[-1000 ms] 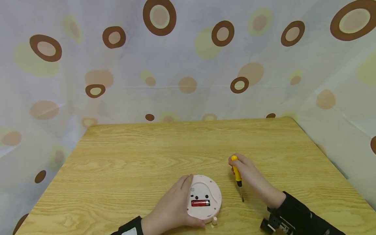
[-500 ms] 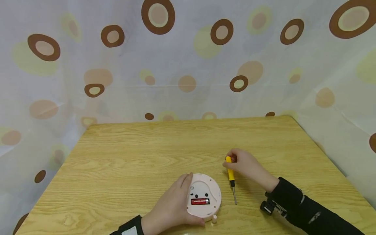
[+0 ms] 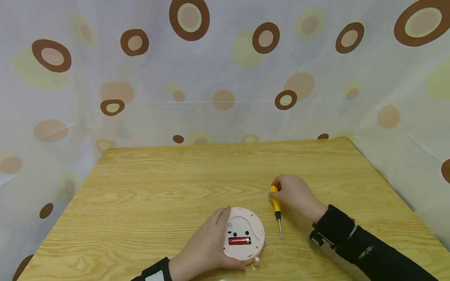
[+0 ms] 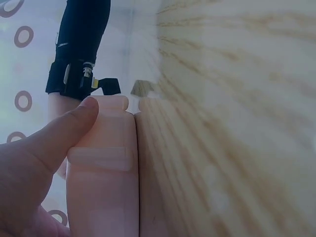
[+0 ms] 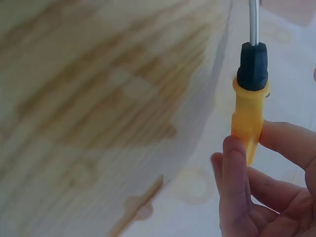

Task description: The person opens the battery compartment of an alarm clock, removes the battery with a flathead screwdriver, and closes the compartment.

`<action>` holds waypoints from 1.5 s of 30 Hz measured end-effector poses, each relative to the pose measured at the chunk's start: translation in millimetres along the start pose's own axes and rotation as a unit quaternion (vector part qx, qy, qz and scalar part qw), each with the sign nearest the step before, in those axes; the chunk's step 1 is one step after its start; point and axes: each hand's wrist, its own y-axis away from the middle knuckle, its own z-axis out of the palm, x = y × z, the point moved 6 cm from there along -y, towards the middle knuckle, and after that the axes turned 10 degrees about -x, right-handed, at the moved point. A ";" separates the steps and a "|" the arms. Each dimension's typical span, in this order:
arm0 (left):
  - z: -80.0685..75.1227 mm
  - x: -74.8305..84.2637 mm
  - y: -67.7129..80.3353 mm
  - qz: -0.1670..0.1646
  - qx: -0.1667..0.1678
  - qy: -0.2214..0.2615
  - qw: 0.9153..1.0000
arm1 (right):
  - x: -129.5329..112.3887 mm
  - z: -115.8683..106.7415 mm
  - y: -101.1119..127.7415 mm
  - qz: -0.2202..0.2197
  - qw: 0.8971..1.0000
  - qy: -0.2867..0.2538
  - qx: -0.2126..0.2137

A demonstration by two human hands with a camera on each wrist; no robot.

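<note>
Head view: left hand (image 3: 205, 248) grips round pink plastic clock (image 3: 244, 237), near tabletop (image 3: 158, 187) edge. Right hand (image 3: 293, 193) pinches yellow-handled screwdriver (image 3: 276, 208) just right; loose pinch risks dropping it.

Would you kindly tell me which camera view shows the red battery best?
The head view: the red battery lies exposed in the pink clock's back. The left wrist view shows only the clock's edge; the right wrist view shows only the screwdriver.

This looks like a makeshift recording corner rather than a lived-in room: a pale wood-grain table (image 3: 225, 171) is boxed in on three sides by a white curtain (image 3: 225, 78) printed with brown and yellow rings.
</note>
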 end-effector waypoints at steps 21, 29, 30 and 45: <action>0.7 -0.1 0.6 0.002 0.001 0.000 1.000 | 0.2 4.6 -10.0 -0.011 0.998 0.060 0.003; 1.1 -0.2 0.6 0.001 0.005 -0.004 1.000 | 2.1 5.1 -10.9 -0.011 0.998 0.068 0.003; 0.9 -0.2 0.6 0.001 0.005 -0.005 1.000 | 1.9 5.2 -10.8 -0.011 0.998 0.068 0.003; -0.2 2.2 0.3 0.003 0.009 -0.014 1.000 | 2.2 6.5 -11.0 0.006 0.997 0.079 0.001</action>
